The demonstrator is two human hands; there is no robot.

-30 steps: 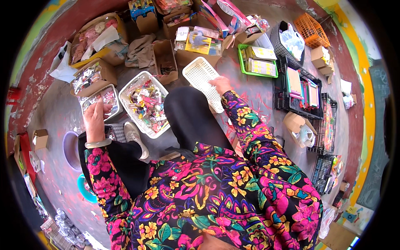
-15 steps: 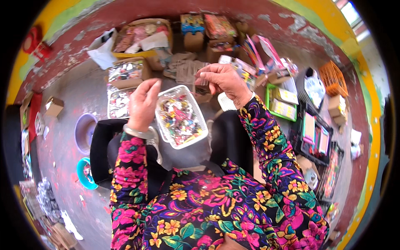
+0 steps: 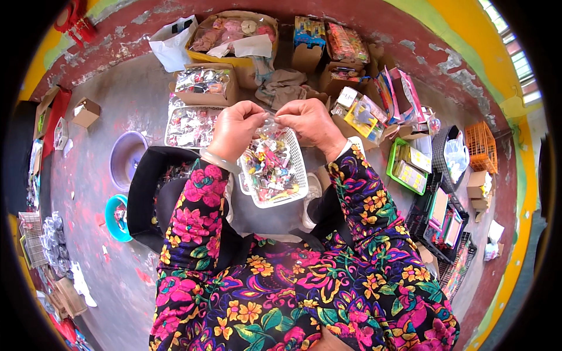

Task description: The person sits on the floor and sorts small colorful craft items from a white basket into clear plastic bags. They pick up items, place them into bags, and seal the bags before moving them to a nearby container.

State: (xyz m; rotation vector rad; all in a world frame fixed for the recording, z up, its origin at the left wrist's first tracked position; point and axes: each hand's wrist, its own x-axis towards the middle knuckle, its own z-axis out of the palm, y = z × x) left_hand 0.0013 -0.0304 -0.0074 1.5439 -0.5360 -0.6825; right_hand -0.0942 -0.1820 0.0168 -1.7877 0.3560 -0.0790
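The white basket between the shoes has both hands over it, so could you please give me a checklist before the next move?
1. Basket upright between the shoes: ok.
2. Whole basket visible: not ok, the hands hide part of its far end.
3. Left hand pinching, thumb to finger: ok.
4. Right hand pinching close beside it: ok.
5. Clear item at the fingertips, identified: cannot tell, too small.
6. Blue tub apart from both hands: ok.
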